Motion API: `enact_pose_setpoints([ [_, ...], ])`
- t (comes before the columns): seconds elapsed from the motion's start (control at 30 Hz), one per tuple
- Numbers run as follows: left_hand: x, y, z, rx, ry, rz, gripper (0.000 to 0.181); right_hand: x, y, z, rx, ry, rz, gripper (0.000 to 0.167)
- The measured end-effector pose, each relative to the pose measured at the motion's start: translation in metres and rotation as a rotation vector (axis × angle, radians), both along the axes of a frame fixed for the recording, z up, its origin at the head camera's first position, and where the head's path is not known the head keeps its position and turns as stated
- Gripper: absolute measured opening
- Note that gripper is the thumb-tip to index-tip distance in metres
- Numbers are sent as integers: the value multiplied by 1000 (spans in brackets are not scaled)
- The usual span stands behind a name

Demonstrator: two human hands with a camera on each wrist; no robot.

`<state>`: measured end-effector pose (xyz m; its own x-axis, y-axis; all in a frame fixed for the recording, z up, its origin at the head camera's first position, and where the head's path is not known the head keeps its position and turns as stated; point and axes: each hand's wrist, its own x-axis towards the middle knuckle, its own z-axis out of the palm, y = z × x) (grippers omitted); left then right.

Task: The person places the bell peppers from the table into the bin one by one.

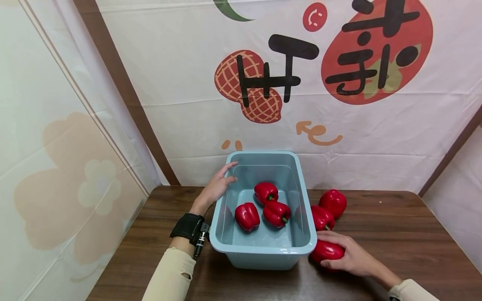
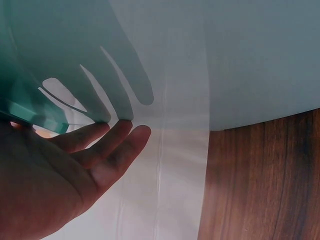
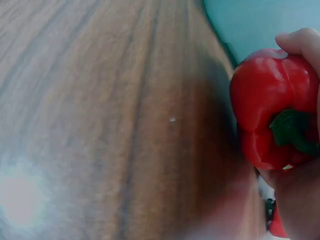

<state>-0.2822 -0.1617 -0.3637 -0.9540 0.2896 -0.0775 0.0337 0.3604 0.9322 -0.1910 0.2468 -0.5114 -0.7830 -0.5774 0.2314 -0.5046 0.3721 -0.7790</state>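
A light blue plastic bin (image 1: 263, 249) stands on the table with three red bell peppers inside, one of them the left bell pepper (image 1: 247, 217). My left hand (image 1: 216, 190) rests at the bin's left rim. In the left wrist view, straight fingers (image 2: 117, 155) touch the outer wall. Right of the bin, my right hand (image 1: 352, 255) grips a red bell pepper (image 1: 326, 251). Its green stem (image 3: 292, 131) shows in the right wrist view, with the thumb and fingers partly cut off by the frame edge.
Two more red bell peppers, a nearer pepper (image 1: 322, 217) and a farther pepper (image 1: 333, 203), lie against each other beside the bin's right wall. Behind the brown wooden table (image 1: 395, 234) hangs a printed white cloth (image 1: 180, 83).
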Motion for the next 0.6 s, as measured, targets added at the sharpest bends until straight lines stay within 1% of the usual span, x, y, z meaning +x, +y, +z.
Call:
enact_pose_setpoints([
  [0.17,0,-1,0,7,-7,-5,58,2,1,11,-6,16,-4,58],
  [0.43,-1,-2,-1,9,-10,-8,58,1,3,24,-7,-39,-30,68],
  [0.53,-1,-1,-1,12,-13,-6,58,1,3,27,-4,-32,-36,68],
  [0.6,-1,0,0,11,-12,0,58,1,3,29,-7,-12,-42,67],
])
